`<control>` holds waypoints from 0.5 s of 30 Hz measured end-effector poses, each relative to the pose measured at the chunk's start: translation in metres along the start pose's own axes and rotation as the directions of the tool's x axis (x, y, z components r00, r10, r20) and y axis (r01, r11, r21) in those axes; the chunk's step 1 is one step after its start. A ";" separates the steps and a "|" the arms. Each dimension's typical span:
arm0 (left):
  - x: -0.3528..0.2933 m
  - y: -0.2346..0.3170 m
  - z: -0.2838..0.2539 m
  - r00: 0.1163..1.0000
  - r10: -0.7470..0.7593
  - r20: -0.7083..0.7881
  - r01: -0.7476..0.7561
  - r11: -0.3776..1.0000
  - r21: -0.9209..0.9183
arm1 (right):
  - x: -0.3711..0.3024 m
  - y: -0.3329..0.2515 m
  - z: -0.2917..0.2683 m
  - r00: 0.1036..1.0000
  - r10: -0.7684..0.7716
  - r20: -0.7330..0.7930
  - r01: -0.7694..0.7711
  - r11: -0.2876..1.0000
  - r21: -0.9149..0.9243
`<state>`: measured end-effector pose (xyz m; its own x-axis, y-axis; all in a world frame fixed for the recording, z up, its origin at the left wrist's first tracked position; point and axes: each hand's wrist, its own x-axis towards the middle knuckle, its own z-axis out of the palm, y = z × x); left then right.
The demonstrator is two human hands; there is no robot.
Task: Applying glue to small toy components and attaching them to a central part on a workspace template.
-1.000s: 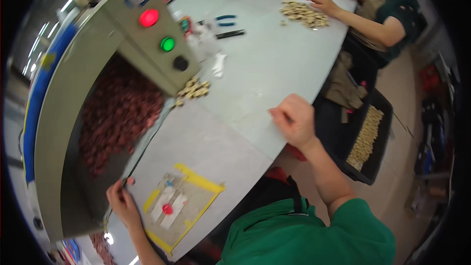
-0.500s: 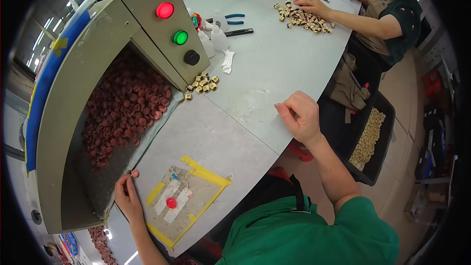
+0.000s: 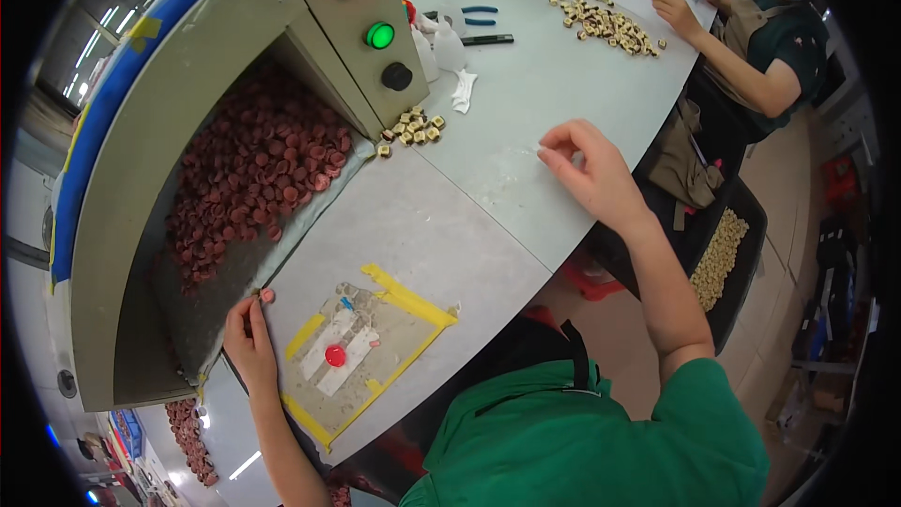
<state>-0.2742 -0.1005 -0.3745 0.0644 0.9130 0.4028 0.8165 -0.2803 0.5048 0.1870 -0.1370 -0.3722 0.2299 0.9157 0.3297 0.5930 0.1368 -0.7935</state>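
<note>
My left hand (image 3: 250, 343) is at the lip of the machine opening, thumb and forefinger pinched together. A small pink round piece (image 3: 267, 296) lies right by those fingertips; whether the pinch holds anything is hidden. Over the far part of the table my right hand (image 3: 593, 174) hovers with curled fingers, thumb and forefinger tips close together; anything between them is too small to make out. A red round button-like piece (image 3: 335, 355) sits on white strips inside a yellow-taped patch (image 3: 404, 338) on the near table. Dark red-brown round pieces (image 3: 267, 155) are heaped inside the machine.
The grey machine housing (image 3: 328, 47), with a red and a green light, stands at left. Pale-and-dark cubes (image 3: 413, 127) lie at its corner, near white bottles (image 3: 449, 47) and blue-handled pliers (image 3: 481, 15). A co-worker's hand (image 3: 678, 14) is at far right, beyond more cubes (image 3: 610, 26).
My right hand has moved farther across the table and its fingers have loosened from a fist. My left hand stays beside the pink piece. The co-worker's hand has left the cube pile.
</note>
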 end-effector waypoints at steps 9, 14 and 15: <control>0.013 -0.013 0.010 1.000 0.004 0.012 -0.003 0.997 -0.081 | 0.143 0.052 0.049 0.982 -0.165 -0.096 0.165 0.986 -0.006; 0.029 -0.023 0.006 0.999 -0.001 0.034 0.005 0.991 -0.131 | 0.205 0.062 0.099 0.994 -0.037 -0.099 0.033 0.999 -0.035; 0.033 -0.026 0.011 0.999 0.005 0.031 0.000 0.990 -0.140 | 0.208 0.062 0.098 0.993 -0.024 -0.114 0.019 0.999 -0.048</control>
<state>-0.2866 -0.0602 -0.3830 0.0861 0.9206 0.3810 0.7279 -0.3192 0.6068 0.1959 0.0990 -0.4034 0.3021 0.8629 0.4052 0.6338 0.1357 -0.7615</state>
